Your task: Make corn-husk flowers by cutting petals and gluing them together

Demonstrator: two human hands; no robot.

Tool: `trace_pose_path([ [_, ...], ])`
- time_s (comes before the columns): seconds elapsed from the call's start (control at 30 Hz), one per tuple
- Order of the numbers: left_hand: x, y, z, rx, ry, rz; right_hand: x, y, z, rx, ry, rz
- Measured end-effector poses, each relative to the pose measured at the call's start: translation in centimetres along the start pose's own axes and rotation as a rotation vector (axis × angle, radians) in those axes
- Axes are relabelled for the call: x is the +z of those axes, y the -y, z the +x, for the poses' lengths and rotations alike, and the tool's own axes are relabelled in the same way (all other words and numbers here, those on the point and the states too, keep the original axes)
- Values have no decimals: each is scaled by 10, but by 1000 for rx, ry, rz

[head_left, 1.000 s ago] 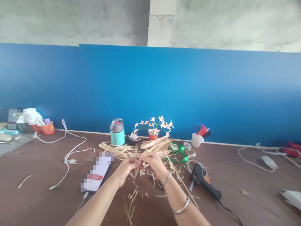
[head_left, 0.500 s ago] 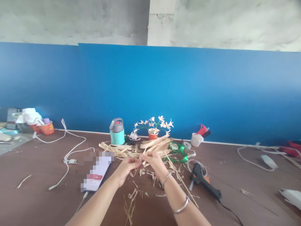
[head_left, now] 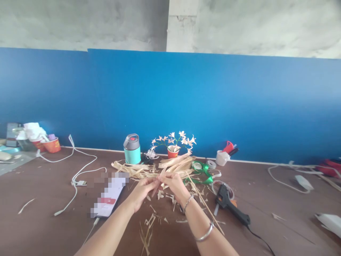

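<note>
My left hand point(head_left: 144, 189) and my right hand point(head_left: 174, 185) meet over the middle of the table, fingertips pinched together. Between them is a small strip of pale dried husk point(head_left: 155, 191), partly hidden by the fingers. Just behind the hands lie heaps of dried husk point(head_left: 177, 164), which look like corn husk. Cut husk scraps point(head_left: 151, 220) are scattered beneath and in front of them. At the back, a red paper cup point(head_left: 173, 154) holds green stems with pale flowers point(head_left: 183, 140).
A phone point(head_left: 110, 197) lies left of my hands, a turquoise flask point(head_left: 132, 153) behind it. To the right are green ribbon point(head_left: 206, 172), a long thin stick point(head_left: 205, 204), a black glue gun point(head_left: 231, 206) and a white cup point(head_left: 222, 158). White cables point(head_left: 77, 174) trail at left.
The husk strip between my fingers has turned slightly, and more of it shows above and below the fingertips. Both hands stay in nearly the same place.
</note>
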State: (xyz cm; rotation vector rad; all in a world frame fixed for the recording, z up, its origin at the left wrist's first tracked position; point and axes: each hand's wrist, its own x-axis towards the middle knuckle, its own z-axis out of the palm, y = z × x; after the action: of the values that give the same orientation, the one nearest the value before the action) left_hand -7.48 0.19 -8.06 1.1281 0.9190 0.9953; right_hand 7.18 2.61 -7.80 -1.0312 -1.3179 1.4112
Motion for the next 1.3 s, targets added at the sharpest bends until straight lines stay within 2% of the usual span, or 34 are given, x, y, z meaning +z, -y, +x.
trace_pose_path([
  [0.2,-1,3,3,-28,-83,32,1,-1,2,17,-43,4],
  [0.3,-2,4,3,-7,-87,49,3,1,1,17,-45,16],
  [0.5,-3,4,2,11,-30,31,6,3,-1,56,-50,131],
  [0.7,0,-1,-2,4,65,31,6,1,-1,79,-62,152],
  [0.87,3,-4,-3,6,78,-42,4,-1,0,50,-60,144],
  [1.03,0,1,0,26,-7,6,3,-1,-2,36,37,136],
  [1.2,-3,5,2,24,30,7,-2,-1,-3,144,116,251],
  [1.3,-3,5,2,6,40,-4,-5,-2,-2,146,145,238],
])
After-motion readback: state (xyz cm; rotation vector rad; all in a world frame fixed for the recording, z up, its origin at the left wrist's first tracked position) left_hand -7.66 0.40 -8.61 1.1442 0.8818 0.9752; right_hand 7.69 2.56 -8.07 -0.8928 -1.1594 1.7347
